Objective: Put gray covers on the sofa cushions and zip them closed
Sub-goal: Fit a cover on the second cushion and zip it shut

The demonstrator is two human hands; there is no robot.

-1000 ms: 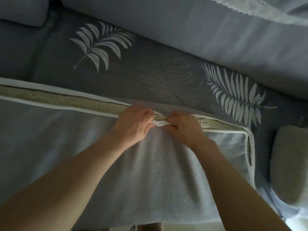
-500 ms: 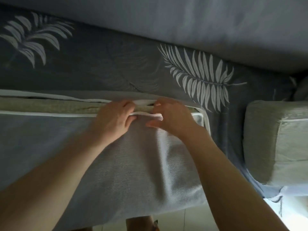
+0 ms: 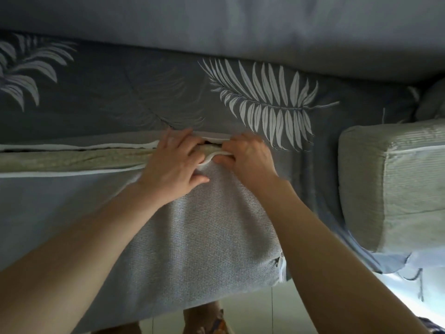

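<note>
The left hand (image 3: pixel 172 168) lies with its fingers mostly straight, pressing the near side of the gray woven fabric cover (image 3: pixel 199 227) flat and reaching over the open seam, apparently to hold the cloth taut and steady. Just beside it at three o'clock, the right hand (image 3: pixel 245 156) has its fingers curled round the white piped edge (image 3: pixel 212 156) of the cover, which buckles up between the two hands; this looks like a grip meant to draw the two sides of the opening together for zipping, though the zipper pull itself is hidden. From the hands toward nine o'clock the opening gapes, showing the pale green ribbed foam cushion (image 3: pixel 72 159) inside, so most of the closing is judged not yet done. The cushion rests across the dark gray sofa seat printed with white fern leaves (image 3: pixel 265 102), at twelve o'clock of the hands, which bears its weight while the seam faces up. At three o'clock, well apart, a second pale green cushion (image 3: pixel 390 184) lies on the seat with no gray cover on it.
</note>
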